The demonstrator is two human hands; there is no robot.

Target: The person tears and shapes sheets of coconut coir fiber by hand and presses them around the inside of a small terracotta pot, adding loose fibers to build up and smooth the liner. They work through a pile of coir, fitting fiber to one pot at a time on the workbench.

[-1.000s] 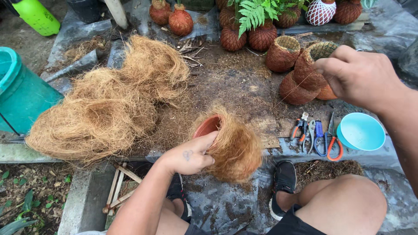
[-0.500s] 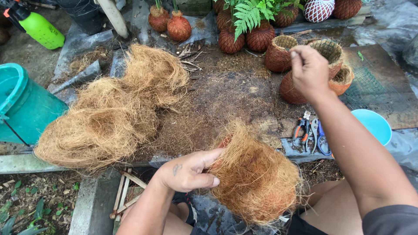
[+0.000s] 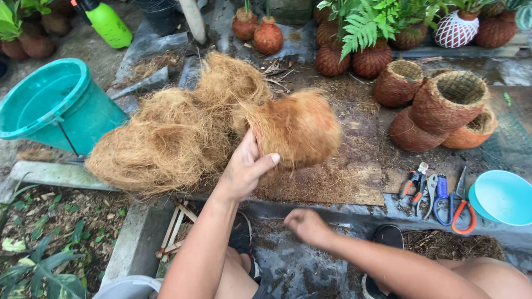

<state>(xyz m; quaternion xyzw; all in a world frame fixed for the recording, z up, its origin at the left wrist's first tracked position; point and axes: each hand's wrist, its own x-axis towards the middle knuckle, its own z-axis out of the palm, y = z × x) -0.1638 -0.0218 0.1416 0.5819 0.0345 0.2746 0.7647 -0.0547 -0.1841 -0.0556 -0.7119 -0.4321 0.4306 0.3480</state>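
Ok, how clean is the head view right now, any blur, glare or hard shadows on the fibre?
Head view: soft, even daylight, no hard shadows or glare. The fibre-wrapped pot in the left hand looks slightly motion-smeared; the right hand, loose coir pile and pliers stay sharp. Wide-angle bending shows toward the edges.

Bare brown matting [image 3: 332,185] lies open centrally; loose coconut-fibre heap [image 3: 166,138] blocks left; stacked woven fibre pots [image 3: 443,111] block right

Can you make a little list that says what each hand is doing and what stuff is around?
left hand: holds a fibre-covered pot
right hand: low, near the lap, holds nothing
fibre pile: left of the held pot
woven pots: stacked, right
tools: pliers and scissors, beside blue bowl
teal bucket: far left
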